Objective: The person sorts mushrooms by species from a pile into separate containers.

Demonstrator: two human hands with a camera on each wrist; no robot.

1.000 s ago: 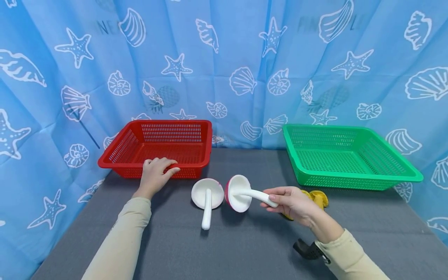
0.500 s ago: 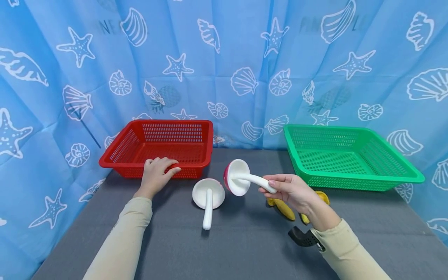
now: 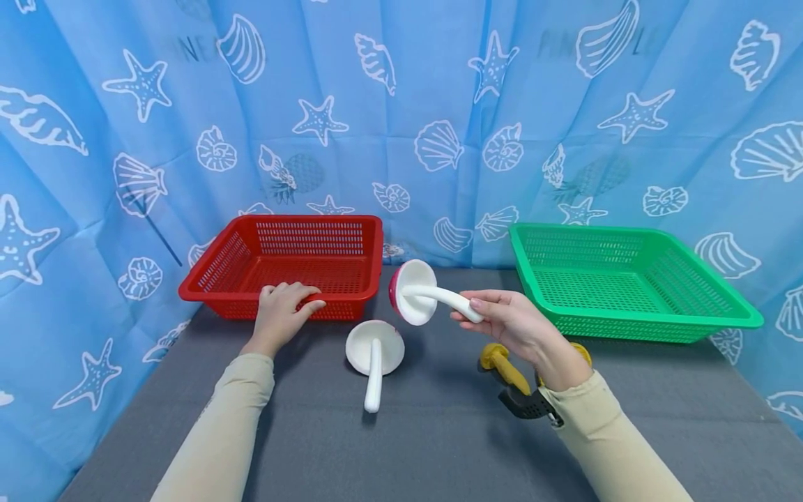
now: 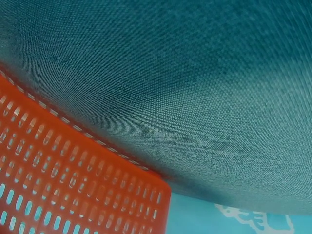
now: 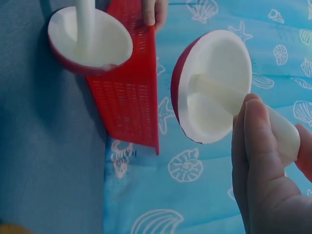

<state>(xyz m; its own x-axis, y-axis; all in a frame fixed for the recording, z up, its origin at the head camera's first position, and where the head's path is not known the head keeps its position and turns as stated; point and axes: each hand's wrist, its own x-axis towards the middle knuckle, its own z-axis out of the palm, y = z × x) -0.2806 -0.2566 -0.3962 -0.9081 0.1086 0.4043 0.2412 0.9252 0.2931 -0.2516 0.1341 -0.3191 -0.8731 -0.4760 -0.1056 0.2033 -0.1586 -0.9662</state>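
Note:
My right hand (image 3: 517, 328) pinches the white stem end of a toy mushroom (image 3: 422, 274) with a red cap, held above the table. Its pale underside faces me, also in the right wrist view, where thumb and fingers (image 5: 256, 131) close on the stem. My left hand (image 3: 279, 314) grips the near rim of a red plastic basket (image 3: 351, 307), which has nothing in it. A second red-capped mushroom (image 3: 375, 380) lies cap down on the table, stem towards me. Beneath my right hand, yellow mushrooms (image 3: 509, 373) lie partly hidden by the wrist.
A green basket (image 3: 652, 322) stands at the back right with nothing in it. Grey cloth covers the table (image 3: 414, 446). Directly behind the baskets hangs a blue curtain (image 3: 389, 167) with a shell print. A black strap (image 3: 525, 404) hangs from my right wrist.
My right hand has lifted the mushroom up and slightly left, away from the one on the table. More of the yellow mushrooms shows now. The left hand keeps its place on the red basket.

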